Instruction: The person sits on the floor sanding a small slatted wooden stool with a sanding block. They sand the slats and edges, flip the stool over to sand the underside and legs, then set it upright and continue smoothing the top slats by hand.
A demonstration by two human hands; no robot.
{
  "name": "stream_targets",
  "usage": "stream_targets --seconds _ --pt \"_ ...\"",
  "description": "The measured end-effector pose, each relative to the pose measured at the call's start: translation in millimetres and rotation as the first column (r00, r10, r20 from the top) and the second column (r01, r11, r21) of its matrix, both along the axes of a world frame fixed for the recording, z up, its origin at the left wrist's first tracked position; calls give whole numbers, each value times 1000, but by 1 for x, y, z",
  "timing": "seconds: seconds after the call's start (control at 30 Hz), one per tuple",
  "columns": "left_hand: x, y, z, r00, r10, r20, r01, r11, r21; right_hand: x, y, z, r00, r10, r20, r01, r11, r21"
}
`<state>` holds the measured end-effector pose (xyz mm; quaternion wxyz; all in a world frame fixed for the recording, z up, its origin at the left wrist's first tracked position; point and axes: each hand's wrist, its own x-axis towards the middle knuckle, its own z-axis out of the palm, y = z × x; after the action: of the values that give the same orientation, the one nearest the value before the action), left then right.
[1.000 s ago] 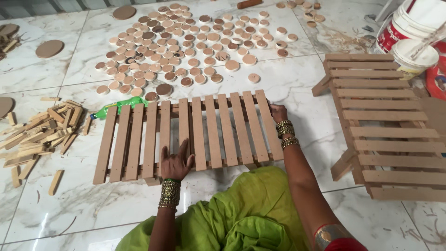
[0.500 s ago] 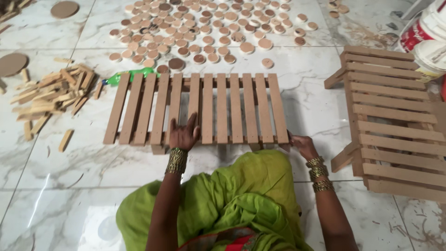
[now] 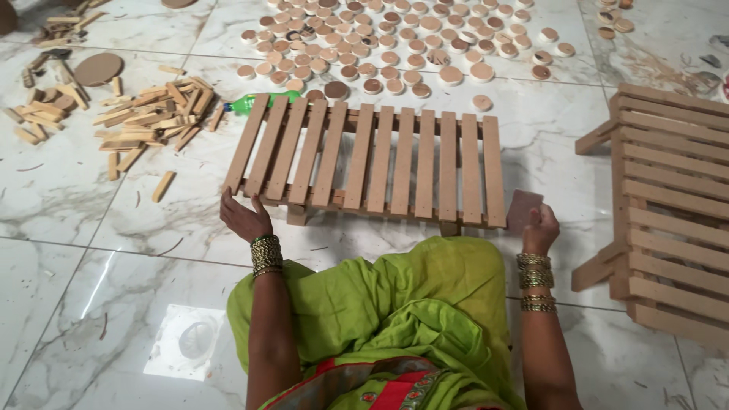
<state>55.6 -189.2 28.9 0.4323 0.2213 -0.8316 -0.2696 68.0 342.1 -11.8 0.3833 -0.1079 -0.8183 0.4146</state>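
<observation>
Left hand [image 3: 244, 218] lay open-fingered against the slatted rack's [image 3: 372, 162] near-left corner; right hand [image 3: 541, 228], fingers clamped on a brown sanding square [image 3: 522, 209], best kept flat along the right edge.

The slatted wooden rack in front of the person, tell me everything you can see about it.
The light brown slatted wooden rack lies flat on the white marble floor, raised on short block feet. About a dozen parallel slats run away from the person, fixed across rails near the front and back edges. It looks like unfinished wood or fibreboard. The left hand rests open at its front left corner; the right hand holds a small brownish square piece by its front right corner. A green plastic bottle lies behind it.
</observation>
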Motion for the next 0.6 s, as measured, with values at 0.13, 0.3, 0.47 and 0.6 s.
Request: stream_targets --seconds 0.13,0.3,0.47,0.6 --pt "-9 -11 -7 997 2 -83 8 993 114 -14 -47 5 997 -69 35 43 871 490" --pt "-22 -18 -20 982 -24 -186 68 970 232 8 -103 3 987 148 62 -156 804 574" --pt "-30 -20 -24 969 -63 -238 125 959 256 14 -118 -5 962 240 131 -259 646 718" --pt "-32 -19 -22 985 -26 -172 114 841 528 -26 -111 10 931 313 187 -355 653 669"
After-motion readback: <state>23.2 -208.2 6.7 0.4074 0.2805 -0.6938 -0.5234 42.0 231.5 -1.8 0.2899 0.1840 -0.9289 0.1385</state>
